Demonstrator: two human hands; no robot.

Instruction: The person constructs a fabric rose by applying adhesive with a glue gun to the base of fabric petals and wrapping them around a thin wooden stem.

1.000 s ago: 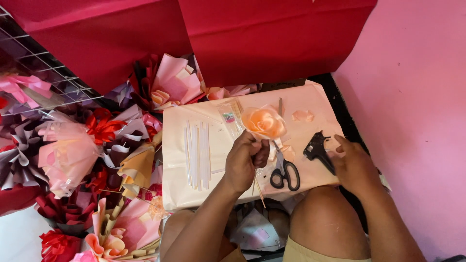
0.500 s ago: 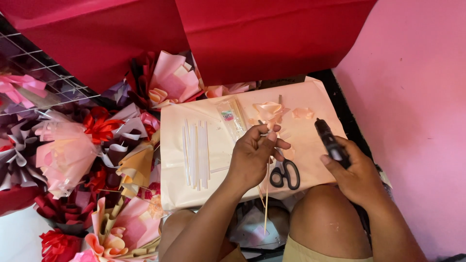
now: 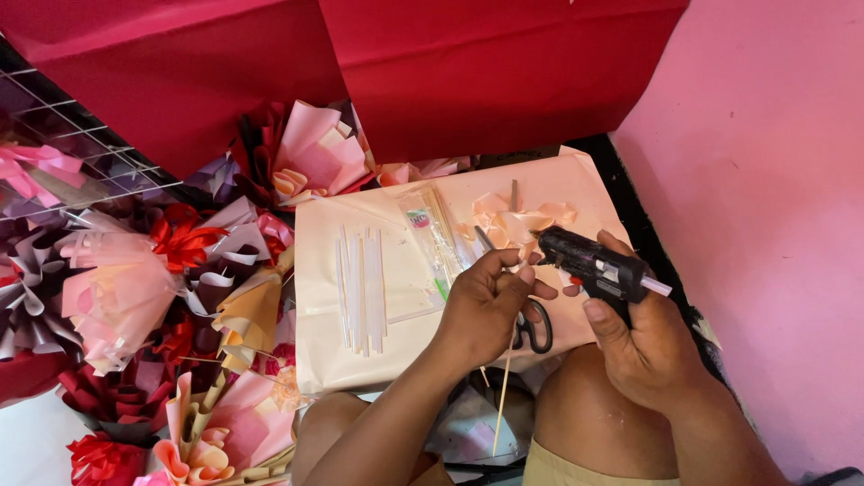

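Head view: the left hand (image 3: 486,306), fingers pinched on a thin wooden stick (image 3: 502,396) over the pale paper sheet (image 3: 324,351), should stay steady while the right hand (image 3: 643,346), fingers wrapped round the black glue gun (image 3: 589,263), brings its nozzle close.

— What colour is the glue gun (image 3: 589,262) in the right hand (image 3: 643,346)?
— Black, with a whitish translucent stick at its back end.

— And the flower (image 3: 520,222) near the board's far right corner?
— Pale peach petals. The stick (image 3: 504,396) in the left hand (image 3: 486,306) is light tan wood.

— The board (image 3: 333,351) itself?
— Plain cream-pink paper. The glue sticks (image 3: 360,288) near its left edge are milky white; the scissors (image 3: 533,322) at its near edge have black handles.

— Around it?
— The backdrop (image 3: 450,72) is deep red, the wall (image 3: 765,180) bright pink, and the bouquets (image 3: 180,297) mix red, peach, pink and purple.
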